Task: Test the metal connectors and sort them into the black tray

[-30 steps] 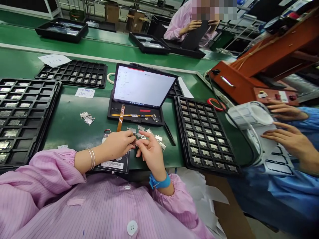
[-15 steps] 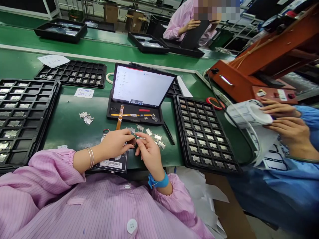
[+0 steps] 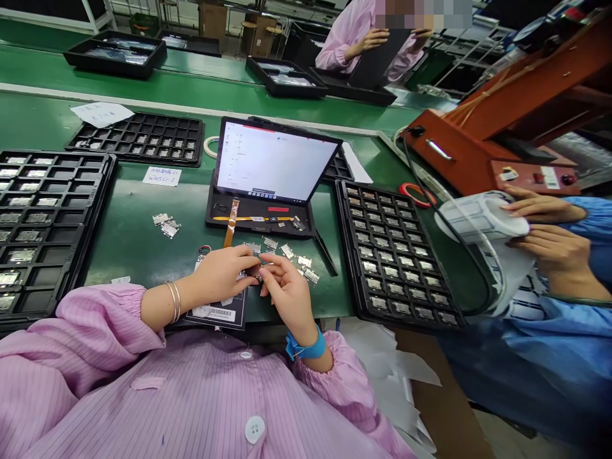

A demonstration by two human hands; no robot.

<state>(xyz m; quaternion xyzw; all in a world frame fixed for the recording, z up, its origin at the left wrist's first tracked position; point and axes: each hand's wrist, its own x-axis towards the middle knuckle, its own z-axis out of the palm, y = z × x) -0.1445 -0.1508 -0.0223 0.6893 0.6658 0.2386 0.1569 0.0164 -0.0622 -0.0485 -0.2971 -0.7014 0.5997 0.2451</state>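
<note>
My left hand and my right hand meet above the front of the table, fingertips pinched together. Between them is a small dark piece, mostly hidden by the fingers. A brown flex ribbon cable runs down from the lit display panel and passes behind my left hand. Under my left wrist lies a black flat pack with a barcode label, partly covered. Several small silver circuit modules are scattered just beyond my fingers. Black tweezers rest to their right.
Black trays of modules stand at the right and left, another farther back. A handwritten paper label lies behind a few loose modules. At right, a co-worker's hands hold a label roll beside an orange machine.
My hands stay together in nearly the same place, with slight finger movement. The whole view has shifted a little. The co-worker still holds the roll.
</note>
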